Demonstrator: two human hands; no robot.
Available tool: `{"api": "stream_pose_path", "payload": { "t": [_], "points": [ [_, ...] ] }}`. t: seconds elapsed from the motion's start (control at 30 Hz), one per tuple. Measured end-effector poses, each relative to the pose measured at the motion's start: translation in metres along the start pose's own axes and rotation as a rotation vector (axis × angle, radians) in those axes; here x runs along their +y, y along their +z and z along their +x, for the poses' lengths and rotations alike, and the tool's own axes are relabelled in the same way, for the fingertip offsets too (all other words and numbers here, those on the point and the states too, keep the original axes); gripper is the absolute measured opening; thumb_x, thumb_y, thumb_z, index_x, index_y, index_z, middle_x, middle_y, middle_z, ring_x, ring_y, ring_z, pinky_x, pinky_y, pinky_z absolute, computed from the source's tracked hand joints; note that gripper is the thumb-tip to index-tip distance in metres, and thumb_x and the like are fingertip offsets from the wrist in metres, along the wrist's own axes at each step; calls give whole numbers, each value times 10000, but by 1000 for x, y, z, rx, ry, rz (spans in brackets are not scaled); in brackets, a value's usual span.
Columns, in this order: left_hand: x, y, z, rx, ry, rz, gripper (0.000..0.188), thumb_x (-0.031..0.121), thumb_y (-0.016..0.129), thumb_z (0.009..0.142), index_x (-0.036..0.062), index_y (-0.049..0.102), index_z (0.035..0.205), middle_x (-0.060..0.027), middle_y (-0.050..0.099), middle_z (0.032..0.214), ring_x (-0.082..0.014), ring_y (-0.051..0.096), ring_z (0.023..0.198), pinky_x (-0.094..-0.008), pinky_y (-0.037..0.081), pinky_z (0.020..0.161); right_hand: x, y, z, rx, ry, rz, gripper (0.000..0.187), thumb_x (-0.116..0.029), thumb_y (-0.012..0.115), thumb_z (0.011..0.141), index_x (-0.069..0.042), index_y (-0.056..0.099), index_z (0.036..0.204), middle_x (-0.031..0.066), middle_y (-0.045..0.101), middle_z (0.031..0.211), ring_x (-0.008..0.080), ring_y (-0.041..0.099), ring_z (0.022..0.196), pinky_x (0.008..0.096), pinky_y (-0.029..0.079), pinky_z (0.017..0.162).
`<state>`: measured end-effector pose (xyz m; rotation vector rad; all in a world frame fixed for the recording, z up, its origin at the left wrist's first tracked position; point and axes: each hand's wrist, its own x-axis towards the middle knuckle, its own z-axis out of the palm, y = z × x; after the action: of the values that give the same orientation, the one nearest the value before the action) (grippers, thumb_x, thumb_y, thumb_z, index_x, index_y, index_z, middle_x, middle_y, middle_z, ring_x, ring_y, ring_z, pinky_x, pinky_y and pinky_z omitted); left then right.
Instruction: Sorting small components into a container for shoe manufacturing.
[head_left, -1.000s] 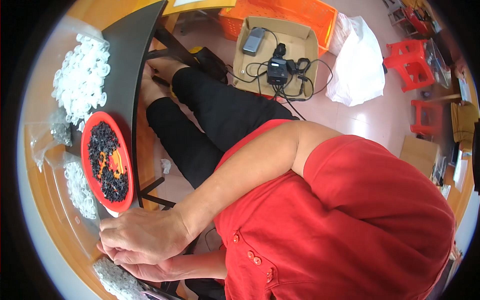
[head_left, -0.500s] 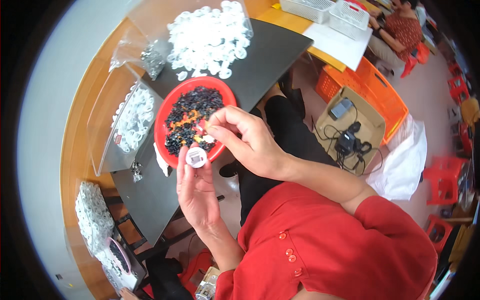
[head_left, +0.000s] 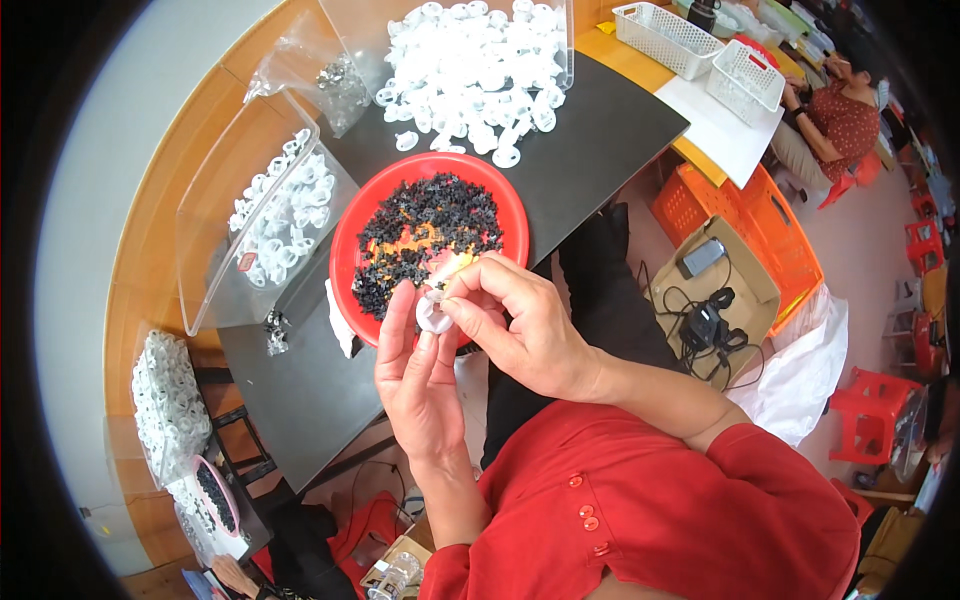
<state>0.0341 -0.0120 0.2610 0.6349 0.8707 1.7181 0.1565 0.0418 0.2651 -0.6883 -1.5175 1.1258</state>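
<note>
My left hand [head_left: 425, 395] grips a small round white plastic part [head_left: 434, 318] between thumb and fingers, over the near edge of a red basin [head_left: 516, 220]. Against the upper side of that part press the pinched thumb and forefinger of my right hand [head_left: 530, 335]. Whatever they hold is too small to make out and mostly hidden by the fingertips. Many tiny black pieces [head_left: 440, 205] lie spread in the basin, with an orange pattern on its bottom showing between them.
White parts [head_left: 475, 75] fill a clear bin at the back of the dark table [head_left: 610, 125]; another clear bin [head_left: 220, 260] stands left. A small bag [head_left: 277, 335] lies near it. To the right are an orange crate [head_left: 745, 220] and a cardboard box [head_left: 755, 285] with cables. Another person [head_left: 840, 120] sits far right.
My right fingertips have come down from above the basin onto the white part in my left hand. The part has tilted, and the whole view has shifted.
</note>
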Motion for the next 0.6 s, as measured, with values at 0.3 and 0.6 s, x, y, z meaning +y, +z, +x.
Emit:
{"api": "stream_pose_path", "payload": {
  "t": [0.3, 0.6],
  "points": [
    [-7, -6, 10, 59, -20, -103, 371, 18, 581, 887, 13, 506, 1250, -103, 561, 1200, -184, 568, 1081, -327, 493, 930, 15, 7, 10, 9, -40, -1, 110, -75, 606, 876, 5, 531, 882, 96, 535, 791, 203, 593, 692, 309, 486, 593],
    [-8, -4, 19, 34, -8, -117, 454, -12, 616, 852, 75, 473, 1274, -79, 534, 1214, -310, 475, 1236, -391, 452, 999, 24, 3, 13, 19, -219, -228, 90, -19, 625, 849, -1, 558, 906, 107, 586, 855, 212, 603, 700, 297, 482, 585]
  ]
}}
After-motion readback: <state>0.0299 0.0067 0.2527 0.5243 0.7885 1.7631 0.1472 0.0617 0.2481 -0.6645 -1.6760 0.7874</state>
